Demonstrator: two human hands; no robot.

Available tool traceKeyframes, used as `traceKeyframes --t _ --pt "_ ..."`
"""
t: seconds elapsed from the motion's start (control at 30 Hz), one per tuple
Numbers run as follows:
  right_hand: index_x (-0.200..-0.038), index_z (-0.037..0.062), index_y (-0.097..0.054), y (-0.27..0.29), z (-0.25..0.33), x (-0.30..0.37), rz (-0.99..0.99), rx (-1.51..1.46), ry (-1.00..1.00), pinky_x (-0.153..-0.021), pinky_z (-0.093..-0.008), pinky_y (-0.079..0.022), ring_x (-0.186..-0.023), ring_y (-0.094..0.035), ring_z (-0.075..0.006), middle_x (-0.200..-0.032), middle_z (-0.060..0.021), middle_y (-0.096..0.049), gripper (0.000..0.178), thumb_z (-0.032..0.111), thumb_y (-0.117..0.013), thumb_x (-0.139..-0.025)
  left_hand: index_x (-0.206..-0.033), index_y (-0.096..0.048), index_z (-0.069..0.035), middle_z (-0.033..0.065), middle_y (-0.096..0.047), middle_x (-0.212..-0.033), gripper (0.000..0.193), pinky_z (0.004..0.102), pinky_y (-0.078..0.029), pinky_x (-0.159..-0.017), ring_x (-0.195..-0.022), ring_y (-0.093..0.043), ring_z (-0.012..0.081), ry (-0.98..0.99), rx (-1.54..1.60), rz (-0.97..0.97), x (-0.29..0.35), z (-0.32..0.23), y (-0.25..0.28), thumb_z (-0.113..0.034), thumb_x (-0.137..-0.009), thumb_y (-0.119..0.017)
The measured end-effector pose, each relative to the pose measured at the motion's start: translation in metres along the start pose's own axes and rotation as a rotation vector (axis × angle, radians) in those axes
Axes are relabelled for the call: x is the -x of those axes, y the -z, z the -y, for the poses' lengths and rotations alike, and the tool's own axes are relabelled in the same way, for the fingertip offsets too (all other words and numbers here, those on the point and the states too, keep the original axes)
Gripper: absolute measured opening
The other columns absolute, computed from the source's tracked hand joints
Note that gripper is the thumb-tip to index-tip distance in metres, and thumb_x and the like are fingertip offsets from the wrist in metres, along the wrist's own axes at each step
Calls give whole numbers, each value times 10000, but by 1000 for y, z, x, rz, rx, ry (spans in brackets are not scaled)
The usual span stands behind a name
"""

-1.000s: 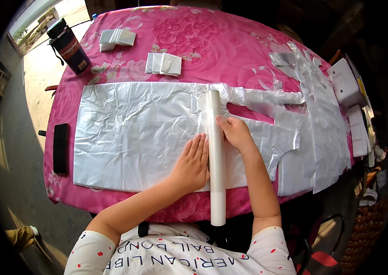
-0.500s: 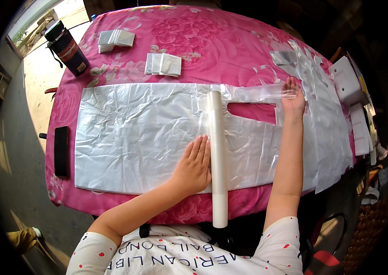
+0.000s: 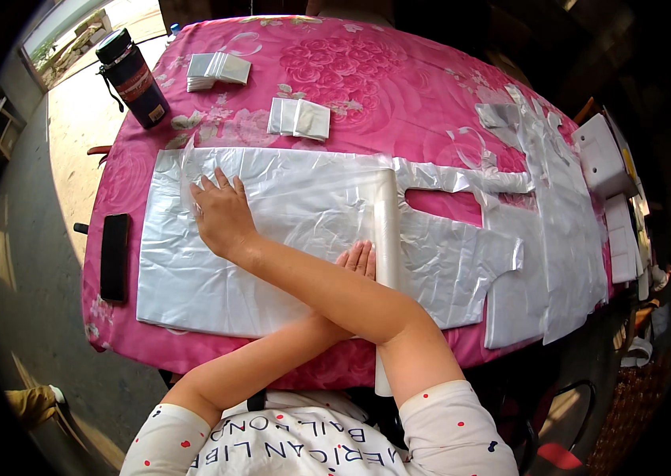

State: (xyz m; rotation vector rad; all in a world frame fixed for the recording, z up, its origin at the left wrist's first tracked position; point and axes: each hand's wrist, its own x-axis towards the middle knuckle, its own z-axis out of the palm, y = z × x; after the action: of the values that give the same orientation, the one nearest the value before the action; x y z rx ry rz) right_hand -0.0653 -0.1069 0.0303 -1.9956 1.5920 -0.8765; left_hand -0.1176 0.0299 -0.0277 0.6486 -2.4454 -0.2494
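Note:
A white plastic carrier bag (image 3: 288,202) lies flat on the table, its cut-out and handle ends to the right. Across it rests a long roll of translucent film (image 3: 385,230), its near end past the table edge. My left hand (image 3: 359,258) lies flat against the roll's left side with fingers stretched out, partly hidden beneath my right forearm. Crossed over the left arm, my right hand (image 3: 224,214) is spread open on the left part of the bag. A thin clear sheet seems to lie under its fingertips; its edges are hard to make out.
More white bags (image 3: 565,230) lie at the right, beside white boxes (image 3: 603,155). Two sets of small flat packets, one nearer (image 3: 299,118) and one farther (image 3: 218,70), sit at the back. A dark flask (image 3: 133,79) and a black phone (image 3: 114,258) stand and lie leftward on the pink tablecloth (image 3: 422,71).
My right hand has left the bag's handle at the right and swung across to the bag's left part. My left hand stays by the roll. The view has shifted slightly.

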Motion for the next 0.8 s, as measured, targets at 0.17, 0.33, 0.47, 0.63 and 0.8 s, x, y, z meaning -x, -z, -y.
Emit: traceKeyframes --t 0.17,0.33,0.47,0.63,0.8 --pt "-1392 18 -291 2 6 23 384 123 -16 -1111 -473 -107 -1381 -76 -369 -1467 -220 -185 651 318 -530 -865 -1294 -360 110 262 -318 -1400 549 497 -263 -1050 -1299 -335 376 6 -115 134 -7 -3 11 -231 -864 -374" --pt "-1287 31 -455 85 4 91 158 -127 309 -1066 -465 -251 -1331 -250 -365 -1373 -199 -374 545 256 -624 -820 -1328 -350 49 231 -307 -1405 539 459 -293 -1041 -1281 -358 321 227 458 57 -22 44 35 -199 -859 -448" --pt "-1106 61 -604 156 -33 153 -247 56 220 -969 -420 -389 -1172 -475 -316 -1205 -106 -555 333 161 -646 -790 -1355 -291 40 207 -279 -1414 580 393 -278 -1061 -1300 -320 277 496 1180 -77 -80 79 44 -292 -907 -451" --pt "-1131 37 -588 181 -87 204 -188 187 80 -977 -414 -386 -1181 -465 -343 -1247 -138 -527 345 211 -595 -834 -1388 -39 111 227 -172 -1462 810 382 -139 -1123 -1360 -200 300 1165 1953 -21 -144 72 27 -452 -923 -389" --pt "-1250 54 -510 183 -105 205 84 263 145 -1026 -418 -336 -1254 -399 -334 -1357 -141 -433 469 317 -543 -862 -1368 -123 123 239 -272 -1391 743 385 -244 -1087 -1296 -303 307 1281 1947 58 -142 98 21 -387 -920 -427"
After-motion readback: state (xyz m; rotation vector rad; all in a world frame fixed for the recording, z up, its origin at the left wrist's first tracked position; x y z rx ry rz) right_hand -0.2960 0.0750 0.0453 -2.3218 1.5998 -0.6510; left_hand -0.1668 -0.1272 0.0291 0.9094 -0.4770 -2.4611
